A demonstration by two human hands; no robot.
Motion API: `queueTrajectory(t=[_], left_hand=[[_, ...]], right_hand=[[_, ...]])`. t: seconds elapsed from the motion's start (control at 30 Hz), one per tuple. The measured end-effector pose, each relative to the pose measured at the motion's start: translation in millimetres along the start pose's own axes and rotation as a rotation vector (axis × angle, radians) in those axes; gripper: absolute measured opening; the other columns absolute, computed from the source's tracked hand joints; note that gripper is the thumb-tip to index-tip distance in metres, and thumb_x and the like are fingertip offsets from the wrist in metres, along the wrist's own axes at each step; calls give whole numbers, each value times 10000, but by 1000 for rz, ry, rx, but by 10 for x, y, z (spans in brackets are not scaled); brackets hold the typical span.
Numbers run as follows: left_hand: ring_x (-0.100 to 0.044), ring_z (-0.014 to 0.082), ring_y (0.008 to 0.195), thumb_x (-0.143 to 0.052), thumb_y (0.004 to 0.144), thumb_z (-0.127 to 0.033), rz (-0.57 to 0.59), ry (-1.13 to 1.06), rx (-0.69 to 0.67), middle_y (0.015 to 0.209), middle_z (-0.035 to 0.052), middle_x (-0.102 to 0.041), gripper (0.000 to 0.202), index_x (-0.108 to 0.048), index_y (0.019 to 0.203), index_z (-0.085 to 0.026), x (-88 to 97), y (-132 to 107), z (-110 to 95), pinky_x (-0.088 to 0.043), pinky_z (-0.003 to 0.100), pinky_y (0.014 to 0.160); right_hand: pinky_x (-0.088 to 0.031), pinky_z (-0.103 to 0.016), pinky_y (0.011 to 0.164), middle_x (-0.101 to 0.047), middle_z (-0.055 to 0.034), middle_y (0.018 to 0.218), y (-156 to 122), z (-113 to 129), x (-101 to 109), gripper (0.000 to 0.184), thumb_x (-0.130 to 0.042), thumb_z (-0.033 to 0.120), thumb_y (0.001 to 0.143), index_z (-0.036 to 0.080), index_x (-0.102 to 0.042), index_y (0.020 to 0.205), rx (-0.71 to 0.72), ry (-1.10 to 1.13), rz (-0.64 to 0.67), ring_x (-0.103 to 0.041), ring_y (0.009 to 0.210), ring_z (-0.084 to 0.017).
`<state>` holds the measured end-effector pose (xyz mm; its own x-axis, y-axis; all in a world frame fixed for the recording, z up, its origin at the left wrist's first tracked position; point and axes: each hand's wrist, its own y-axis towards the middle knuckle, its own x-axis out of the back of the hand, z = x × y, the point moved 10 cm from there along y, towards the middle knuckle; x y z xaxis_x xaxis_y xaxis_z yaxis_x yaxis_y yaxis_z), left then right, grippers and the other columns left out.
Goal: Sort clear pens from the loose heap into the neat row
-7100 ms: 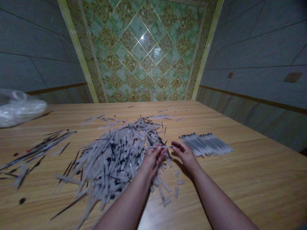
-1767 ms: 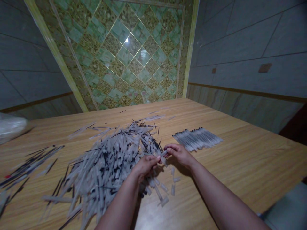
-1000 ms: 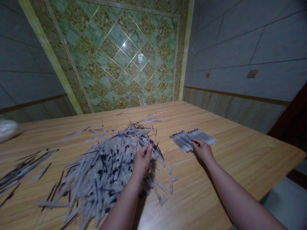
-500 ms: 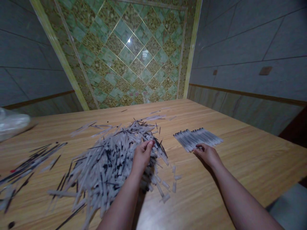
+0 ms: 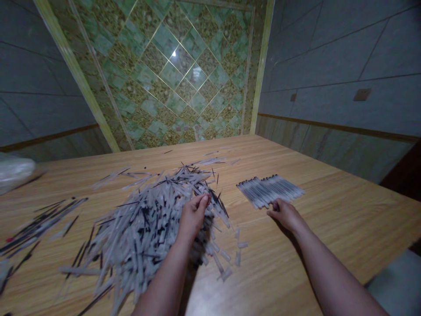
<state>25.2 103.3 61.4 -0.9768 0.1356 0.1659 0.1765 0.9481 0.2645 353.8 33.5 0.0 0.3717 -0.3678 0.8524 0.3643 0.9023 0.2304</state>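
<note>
A large heap of clear plastic pen barrels and dark thin pieces (image 5: 148,228) covers the left middle of the table. Over its right side is my left hand (image 5: 193,215), thumb and forefinger pinched together; whatever lies between them is too small to make out. To the right, a neat row of clear pens with dark ends (image 5: 268,189) lies side by side. My right hand (image 5: 287,215) is at the near edge of this row, fingers curled and closed against the pen ends. What those fingers grip, if anything, is hidden.
Several short clear caps (image 5: 237,258) lie between my forearms. Loose dark rods (image 5: 42,221) are scattered at the left of the wooden table (image 5: 329,219). A clear plastic bag (image 5: 16,173) sits at the far left edge. Tiled walls stand behind and beside the table.
My right hand's fingers have curled in more tightly and the hand has shifted slightly right along the row's near edge. My left hand stays pinched over the heap. The view has shifted a little.
</note>
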Motion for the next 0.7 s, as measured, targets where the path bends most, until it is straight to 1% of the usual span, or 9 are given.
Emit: queueTrajectory(t=[0.13, 0.27, 0.37, 0.43, 0.5, 0.53, 0.63, 0.7], left_hand=[[-627, 198, 794, -528, 741, -425, -4, -26, -1, 847, 68, -693, 361, -669, 907, -136, -2, 3, 13, -479, 311, 730], [-627, 195, 777, -522, 745, -423, -13, -8, -7, 831, 65, -694, 357, -673, 900, -139, 8, 0, 12, -481, 309, 719], [-628, 191, 750, -525, 741, -425, -27, 9, -3, 812, 67, -695, 358, -675, 889, -136, 38, -8, -25, -483, 299, 691], [-630, 189, 734, -531, 735, -428, -40, 6, 3, 796, 67, -697, 358, -676, 881, -134, 72, -8, -46, -484, 296, 680], [-632, 188, 727, -539, 726, -434, -55, -16, 18, 796, 70, -697, 364, -677, 878, -133, 117, 2, -42, -487, 299, 681], [-633, 188, 727, -543, 721, -440, -67, -35, 29, 803, 73, -697, 373, -676, 883, -132, 145, 9, -30, -489, 302, 685], [-636, 186, 725, -557, 702, -458, -113, -93, 70, 830, 87, -696, 411, -670, 907, -121, 236, 32, 36, -495, 309, 694], [-637, 185, 722, -561, 697, -460, -134, -109, 91, 835, 93, -695, 425, -665, 917, -112, 277, 41, 79, -496, 310, 694]], right_hand=[[-297, -222, 513, -533, 9, 571, 48, 15, -10, 189, -535, 341, 676, 203, -427, 607, -5, 36, -30, -495, 557, -138], [-296, -221, 507, -526, 16, 557, 57, 60, 61, 221, -549, 383, 675, 204, -440, 607, -7, 70, -77, -490, 547, -138], [-300, -225, 506, -504, 25, 535, 6, 172, 144, 260, -558, 423, 679, 202, -444, 604, 9, 114, -113, -473, 526, -131], [-315, -228, 512, -505, 24, 538, -47, 321, 164, 276, -548, 447, 694, 197, -462, 616, 30, 184, -119, -471, 525, -128], [-341, -230, 525, -536, 12, 570, -100, 553, 99, 274, -534, 454, 711, 186, -508, 657, 80, 287, -66, -489, 545, -129], [-355, -230, 533, -558, 3, 594, -128, 690, 33, 270, -532, 447, 716, 178, -539, 696, 110, 340, -15, -502, 560, -132], [-394, -236, 585, -618, -23, 684, -215, 1078, -223, 298, -541, 420, 717, 160, -606, 847, 175, 458, 164, -550, 636, -146], [-401, -234, 611, -644, -36, 740, -272, 1278, -398, 300, -552, 414, 706, 159, -630, 843, 208, 480, 272, -565, 681, -151]])
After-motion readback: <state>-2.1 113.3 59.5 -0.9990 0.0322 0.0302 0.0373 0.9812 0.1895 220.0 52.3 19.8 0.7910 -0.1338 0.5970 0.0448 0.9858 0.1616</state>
